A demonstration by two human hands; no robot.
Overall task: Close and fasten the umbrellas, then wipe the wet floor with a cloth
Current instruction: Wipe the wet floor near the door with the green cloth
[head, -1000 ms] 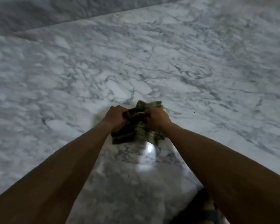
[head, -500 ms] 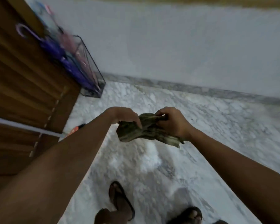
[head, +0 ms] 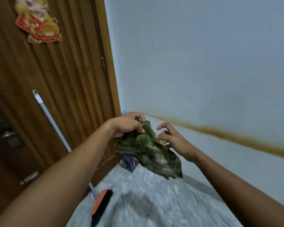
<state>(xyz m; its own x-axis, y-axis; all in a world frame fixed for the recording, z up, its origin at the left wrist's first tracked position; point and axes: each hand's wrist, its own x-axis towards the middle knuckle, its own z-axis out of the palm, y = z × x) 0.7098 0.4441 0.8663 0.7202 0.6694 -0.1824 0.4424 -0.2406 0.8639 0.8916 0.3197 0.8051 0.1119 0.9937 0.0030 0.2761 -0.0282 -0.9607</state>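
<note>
You are holding the green cloth (head: 147, 148) up in front of you, well above the marble floor (head: 154, 202). It is hanging crumpled from your left hand (head: 128, 124), whose fingers are curling round and pinching its top edge. Your right hand (head: 172, 138) is hovering just beside the cloth with its fingers spread and loosely bent, grasping nothing; I cannot tell whether its fingertips are touching the fabric. That means only 1 hand is carrying the cloth, and by a small bunch of it. If that pinch loosens while you are rearranging the folds, the cloth is likely to fall in a heap instead of opening flat for wiping. A purple umbrella (head: 129, 161) is showing in the corner beside the wooden door (head: 56, 79), mostly hidden behind the cloth's lower fold, so I cannot tell whether it is fastened. A broom (head: 102, 203) is leaning against the door with its orange and black head resting on the floor near your left forearm, and a wide sweep of that arm could knock it over. The floor is looking blurred here, so I cannot judge where it is wet, and you are risking a slip if you step forward carelessly.
</note>
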